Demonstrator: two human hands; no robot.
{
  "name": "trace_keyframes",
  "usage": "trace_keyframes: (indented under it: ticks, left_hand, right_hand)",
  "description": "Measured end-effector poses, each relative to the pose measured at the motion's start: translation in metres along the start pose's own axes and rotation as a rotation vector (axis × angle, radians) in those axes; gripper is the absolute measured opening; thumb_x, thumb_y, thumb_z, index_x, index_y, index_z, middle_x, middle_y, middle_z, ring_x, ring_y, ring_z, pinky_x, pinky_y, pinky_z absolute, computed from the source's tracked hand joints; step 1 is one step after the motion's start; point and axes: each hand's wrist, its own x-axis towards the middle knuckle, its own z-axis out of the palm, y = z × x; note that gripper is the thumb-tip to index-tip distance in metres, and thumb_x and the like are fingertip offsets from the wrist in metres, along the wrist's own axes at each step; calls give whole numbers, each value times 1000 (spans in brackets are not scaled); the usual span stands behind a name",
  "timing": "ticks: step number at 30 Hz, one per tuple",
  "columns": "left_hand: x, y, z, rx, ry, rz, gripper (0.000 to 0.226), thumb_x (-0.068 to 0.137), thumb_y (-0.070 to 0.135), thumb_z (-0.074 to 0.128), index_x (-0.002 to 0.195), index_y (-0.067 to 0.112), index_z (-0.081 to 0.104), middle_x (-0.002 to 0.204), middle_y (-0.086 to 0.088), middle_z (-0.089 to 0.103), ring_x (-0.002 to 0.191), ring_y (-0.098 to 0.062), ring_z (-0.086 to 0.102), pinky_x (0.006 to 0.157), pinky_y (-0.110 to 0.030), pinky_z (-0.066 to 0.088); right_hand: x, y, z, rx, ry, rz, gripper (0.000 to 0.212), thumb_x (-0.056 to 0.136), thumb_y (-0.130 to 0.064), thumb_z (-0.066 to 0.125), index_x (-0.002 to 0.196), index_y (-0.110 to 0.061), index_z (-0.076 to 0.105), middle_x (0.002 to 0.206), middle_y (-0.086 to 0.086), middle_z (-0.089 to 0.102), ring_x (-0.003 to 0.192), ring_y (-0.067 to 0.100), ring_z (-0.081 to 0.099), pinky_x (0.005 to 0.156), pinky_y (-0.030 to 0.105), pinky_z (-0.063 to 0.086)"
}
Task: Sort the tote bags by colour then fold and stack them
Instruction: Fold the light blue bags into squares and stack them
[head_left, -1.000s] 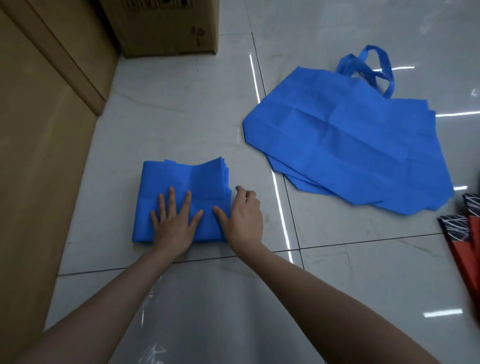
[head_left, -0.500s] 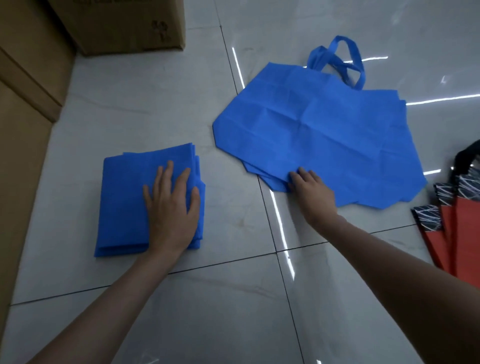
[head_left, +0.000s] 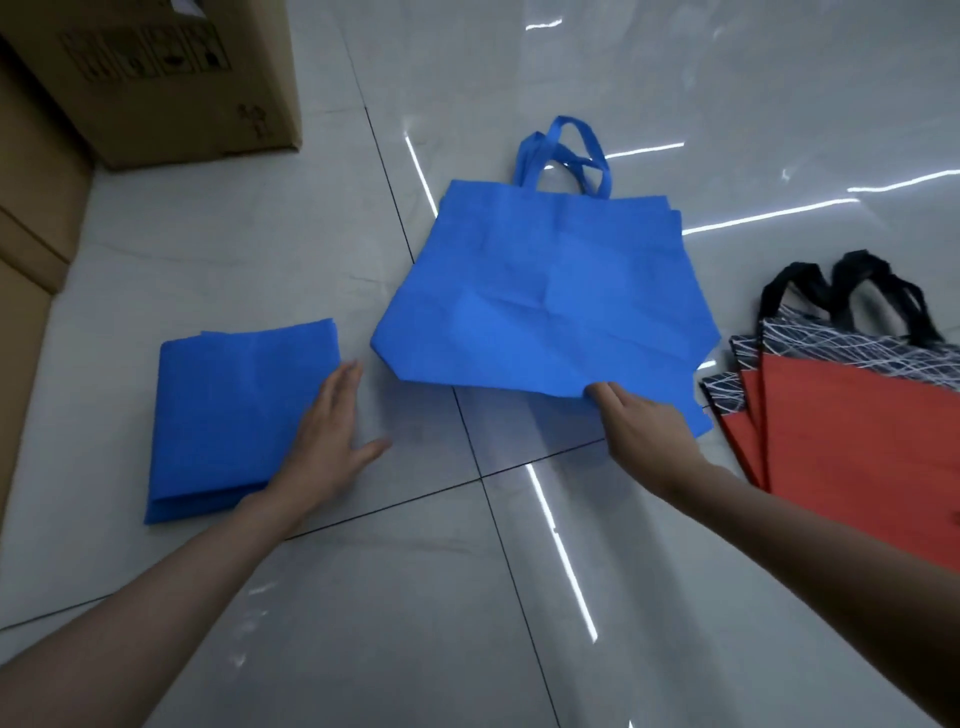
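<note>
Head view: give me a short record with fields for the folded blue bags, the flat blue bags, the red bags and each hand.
folded blue bags: stacked on the floor, left
flat blue bags: piled in the middle, handles away
red bags: fanned at right, unfolded
left hand: open, fingers straight, at the folded blue bags' right edge
right hand: pinches the near edge of the top flat one

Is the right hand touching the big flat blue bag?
Touching. The head view shows the right hand pinching the near edge of the flat blue bag.
</note>
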Motion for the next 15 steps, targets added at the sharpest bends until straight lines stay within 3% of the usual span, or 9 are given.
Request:
trace_keyframes:
  ticks: [2, 5, 9, 11, 13, 15]
  left_hand:
    - [0, 4, 0, -4, -7, 7, 103, 79, 25, 74, 149, 18, -1, 158, -8, -2, 145, -22, 3, 116, -43, 14]
    - [-2, 11, -1, 68, -33, 46, 105, 75, 33, 76, 147, 32, -1, 158, -7, -7, 144, -24, 3, 112, -52, 12]
    - [-1, 10, 2, 284, -116, 243, 80, 81, 15, 70, 145, 26, 25, 157, -8, 12, 143, -30, 13, 107, -58, 16]
    - [-1, 9, 5, 213, -196, 330, 64, 83, 2, 59, 139, 25, 37, 150, -6, 31, 140, -29, 26, 107, -47, 22]
    - [-6, 12, 6, 47, -230, 286, 57, 85, -6, 52, 130, 28, 51, 138, -4, 50, 130, -23, 43, 102, -28, 29]
    - [-12, 15, 5, -26, -220, 234, 61, 87, -5, 56, 111, 51, 58, 120, 6, 62, 112, -17, 56, 90, -21, 37]
  right_hand:
    - [-25, 11, -5, -13, 81, -132, 35, 68, 0, 45, 101, -12, 50, 77, 7, 59, 54, 28, 58, 39, 26, 23]
    - [-58, 21, -11, -34, 91, -308, 31, 72, -9, 34, 100, -15, 45, 79, 3, 63, 50, 21, 56, 36, 25, 29]
    - [-91, 29, -10, -13, 15, -409, 34, 75, -11, 33, 105, -16, 47, 87, 0, 65, 58, 17, 60, 37, 23, 39]
    - [-103, 34, -8, -23, -37, -438, 29, 80, -15, 34, 107, -18, 46, 89, -3, 65, 59, 14, 60, 38, 22, 38]
    - [-114, 39, -6, 3, -89, -429, 23, 87, -22, 38, 109, -19, 45, 91, -4, 64, 63, 13, 61, 40, 22, 40]
    - [-125, 51, 0, 9, -131, -398, 32, 87, -20, 44, 118, -17, 51, 107, -2, 67, 81, 14, 66, 55, 22, 51]
